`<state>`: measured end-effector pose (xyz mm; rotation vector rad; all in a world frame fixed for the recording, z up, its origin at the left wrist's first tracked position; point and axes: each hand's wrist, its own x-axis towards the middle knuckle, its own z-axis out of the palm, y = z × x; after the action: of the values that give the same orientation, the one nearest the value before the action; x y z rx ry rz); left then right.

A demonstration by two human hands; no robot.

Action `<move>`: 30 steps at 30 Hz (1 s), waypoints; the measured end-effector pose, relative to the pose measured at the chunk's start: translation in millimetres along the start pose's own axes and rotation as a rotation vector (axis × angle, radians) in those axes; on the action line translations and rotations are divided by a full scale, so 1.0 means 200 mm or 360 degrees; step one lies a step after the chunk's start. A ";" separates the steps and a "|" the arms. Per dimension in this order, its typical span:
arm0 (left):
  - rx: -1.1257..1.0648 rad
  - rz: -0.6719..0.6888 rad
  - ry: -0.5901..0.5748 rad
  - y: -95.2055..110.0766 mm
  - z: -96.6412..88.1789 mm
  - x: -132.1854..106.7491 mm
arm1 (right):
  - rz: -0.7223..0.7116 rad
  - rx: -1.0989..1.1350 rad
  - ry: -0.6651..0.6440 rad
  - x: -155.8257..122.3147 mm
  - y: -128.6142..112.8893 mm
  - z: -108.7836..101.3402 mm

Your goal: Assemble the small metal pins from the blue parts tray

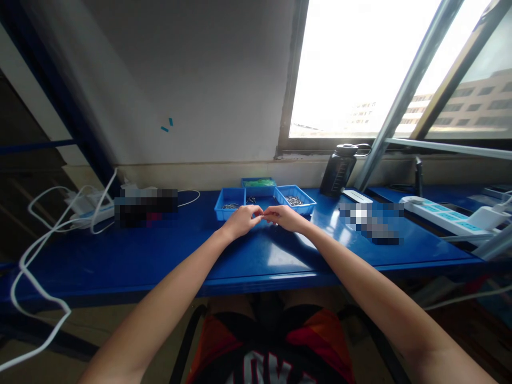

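Note:
My left hand (242,220) and my right hand (285,217) meet fingertip to fingertip over the blue bench (160,256), just in front of several small blue trays. Both hands are pinched shut, and what lies between the fingertips is too small to make out. The left tray (229,204) holds small dark metal parts, the right tray (295,199) holds a similar heap, and a back tray (259,184) holds something green. A middle tray (261,202) sits partly hidden behind my hands.
A black bottle (338,169) stands at the back right by the window. A white power strip (444,215) lies far right. White cables and chargers (80,208) trail off the bench's left end. A slanted metal bar (404,96) crosses the window.

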<state>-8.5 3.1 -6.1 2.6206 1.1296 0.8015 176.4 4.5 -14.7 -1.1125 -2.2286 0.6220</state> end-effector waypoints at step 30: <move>0.0047 -0.0076 -0.0103 0.04 -0.03 -0.02 | -0.0317 -0.0249 0.0451 0.01 0.00 -0.01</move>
<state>-9.3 -5.6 -0.5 2.6126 1.1905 0.6908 177.2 6.3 -12.5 -0.9686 -2.1309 0.1959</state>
